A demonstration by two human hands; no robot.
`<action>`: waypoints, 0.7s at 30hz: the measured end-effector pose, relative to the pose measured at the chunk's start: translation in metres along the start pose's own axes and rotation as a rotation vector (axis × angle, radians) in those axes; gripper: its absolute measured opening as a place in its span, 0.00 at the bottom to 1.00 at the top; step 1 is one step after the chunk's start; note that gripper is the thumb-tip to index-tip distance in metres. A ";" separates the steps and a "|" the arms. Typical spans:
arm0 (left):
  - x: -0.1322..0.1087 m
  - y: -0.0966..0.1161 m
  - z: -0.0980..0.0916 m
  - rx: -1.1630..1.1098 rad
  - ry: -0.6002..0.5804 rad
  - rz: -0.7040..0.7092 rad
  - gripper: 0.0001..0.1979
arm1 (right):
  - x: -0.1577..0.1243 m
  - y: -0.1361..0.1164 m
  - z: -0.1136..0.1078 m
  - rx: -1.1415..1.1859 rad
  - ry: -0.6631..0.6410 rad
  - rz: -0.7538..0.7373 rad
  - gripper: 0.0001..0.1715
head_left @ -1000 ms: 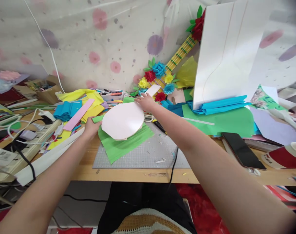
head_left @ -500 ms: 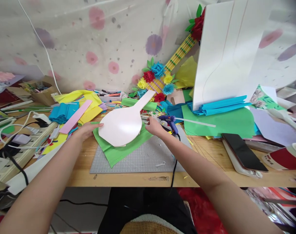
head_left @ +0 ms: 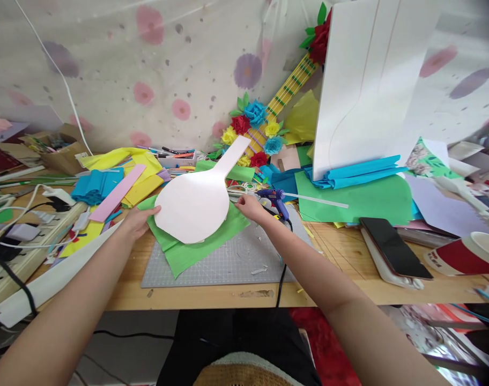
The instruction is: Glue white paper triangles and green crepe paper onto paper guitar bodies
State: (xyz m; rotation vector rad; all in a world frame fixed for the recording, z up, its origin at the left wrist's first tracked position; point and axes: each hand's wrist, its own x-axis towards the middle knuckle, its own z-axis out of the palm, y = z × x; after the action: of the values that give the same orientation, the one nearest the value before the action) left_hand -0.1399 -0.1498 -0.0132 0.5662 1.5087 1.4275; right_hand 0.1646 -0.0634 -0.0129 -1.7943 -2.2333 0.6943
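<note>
A white paddle-shaped foam cutout [head_left: 194,203] lies on a sheet of green crepe paper [head_left: 196,246] over a grey cutting mat [head_left: 236,262]. My left hand [head_left: 138,222] grips the cutout's left edge, thumb on top. My right hand [head_left: 250,206] rests at the cutout's right edge on the green paper, its fingers curled against the rim. A blue hot glue gun [head_left: 276,198] lies just right of my right hand, its black cord running off the table's front.
A tall white board [head_left: 369,91] leans at the back right over blue and green paper. A paper guitar with flowers [head_left: 264,120], a black phone [head_left: 395,246] and a red paper cup [head_left: 465,254] lie to the right. Paper scraps and cables [head_left: 35,214] crowd the left.
My right hand has pulled back from the cutout's handle to its right edge. The cutout has shifted slightly towards me and to the left, its handle now uncovered.
</note>
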 end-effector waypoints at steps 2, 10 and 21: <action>-0.004 -0.002 0.002 -0.020 0.008 -0.012 0.16 | -0.001 -0.001 -0.002 -0.046 0.009 0.017 0.11; -0.009 -0.004 0.003 -0.051 -0.003 0.014 0.14 | -0.002 -0.008 -0.006 -0.065 -0.125 0.047 0.23; -0.018 -0.028 0.024 -0.035 0.154 0.106 0.28 | 0.042 -0.033 -0.059 -0.091 0.179 -0.049 0.21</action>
State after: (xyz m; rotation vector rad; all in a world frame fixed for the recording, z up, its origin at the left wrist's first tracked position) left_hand -0.1045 -0.1588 -0.0309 0.5314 1.5910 1.6073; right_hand 0.1509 -0.0142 0.0477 -1.7593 -2.2133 0.4110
